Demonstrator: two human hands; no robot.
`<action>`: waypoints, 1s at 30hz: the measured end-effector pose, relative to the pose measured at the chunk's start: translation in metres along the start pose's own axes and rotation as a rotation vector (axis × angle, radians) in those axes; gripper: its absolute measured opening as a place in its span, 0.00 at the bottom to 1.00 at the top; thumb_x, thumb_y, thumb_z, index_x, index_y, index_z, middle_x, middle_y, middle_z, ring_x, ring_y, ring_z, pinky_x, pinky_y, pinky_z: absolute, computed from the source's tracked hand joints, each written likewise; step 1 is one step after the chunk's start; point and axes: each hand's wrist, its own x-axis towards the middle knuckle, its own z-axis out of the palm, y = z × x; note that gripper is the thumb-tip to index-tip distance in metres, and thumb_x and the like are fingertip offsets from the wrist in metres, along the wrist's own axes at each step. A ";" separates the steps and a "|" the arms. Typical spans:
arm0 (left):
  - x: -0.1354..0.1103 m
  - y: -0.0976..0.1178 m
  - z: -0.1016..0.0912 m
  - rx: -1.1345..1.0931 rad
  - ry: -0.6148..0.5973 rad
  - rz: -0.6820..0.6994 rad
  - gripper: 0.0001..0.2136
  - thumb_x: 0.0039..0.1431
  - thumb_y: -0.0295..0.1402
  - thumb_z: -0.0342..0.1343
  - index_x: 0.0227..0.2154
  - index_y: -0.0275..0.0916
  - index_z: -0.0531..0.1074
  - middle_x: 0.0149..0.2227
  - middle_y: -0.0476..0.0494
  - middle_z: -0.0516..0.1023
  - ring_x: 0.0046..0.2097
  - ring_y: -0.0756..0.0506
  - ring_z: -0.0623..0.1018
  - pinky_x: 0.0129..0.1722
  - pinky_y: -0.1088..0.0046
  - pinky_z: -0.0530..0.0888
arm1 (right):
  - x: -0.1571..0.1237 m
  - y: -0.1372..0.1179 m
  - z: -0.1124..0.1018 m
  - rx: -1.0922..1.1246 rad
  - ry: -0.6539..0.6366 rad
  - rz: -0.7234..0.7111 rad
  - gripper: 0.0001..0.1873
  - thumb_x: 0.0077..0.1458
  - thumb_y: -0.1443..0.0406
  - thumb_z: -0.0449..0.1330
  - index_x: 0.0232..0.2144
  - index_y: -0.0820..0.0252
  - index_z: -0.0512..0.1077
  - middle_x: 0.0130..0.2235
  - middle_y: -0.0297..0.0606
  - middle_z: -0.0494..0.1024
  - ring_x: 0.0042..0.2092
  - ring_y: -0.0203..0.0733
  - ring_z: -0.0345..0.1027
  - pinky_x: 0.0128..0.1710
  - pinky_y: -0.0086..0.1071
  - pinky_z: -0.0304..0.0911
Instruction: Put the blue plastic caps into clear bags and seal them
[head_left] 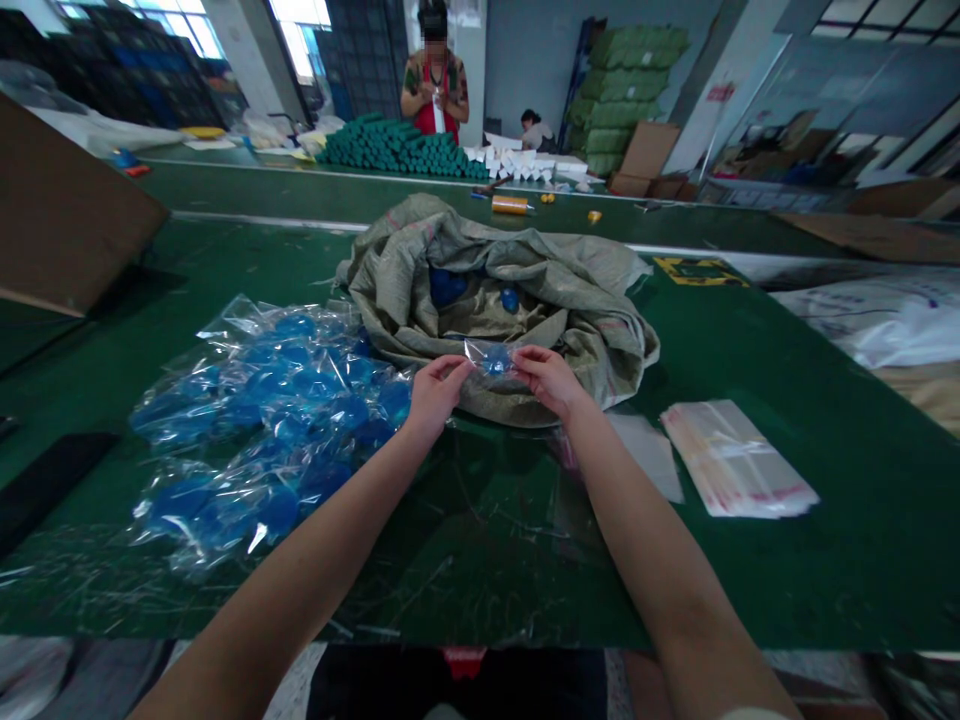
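Observation:
Between my two hands, a clear plastic bag (491,357) with something blue inside is stretched over the near rim of the sack. My left hand (439,392) pinches its left end, and my right hand (550,380) pinches its right end. Behind them lies a grey-green woven sack (405,260), its mouth rolled wide, with a few blue pieces (448,287) inside. To the left of my hands is a heap of blue items in clear bags (277,400). A stack of flat clear bags (739,458) lies to the right, and more loose bags (645,455) are partly hidden by my right forearm.
A cardboard box (67,210) stands at the left, near a black flat object (52,485). Across the green table, a person (435,80) stands behind a pile of green rolls (397,148). An orange tape roll (510,205) lies on the far strip.

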 end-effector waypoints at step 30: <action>-0.002 0.000 -0.004 -0.115 -0.148 -0.060 0.17 0.48 0.44 0.66 0.33 0.34 0.75 0.23 0.53 0.69 0.17 0.60 0.55 0.14 0.82 0.50 | -0.001 -0.002 0.000 -0.041 -0.015 0.002 0.17 0.31 0.63 0.76 0.24 0.60 0.74 0.29 0.30 0.77 0.31 0.32 0.70 0.39 0.30 0.71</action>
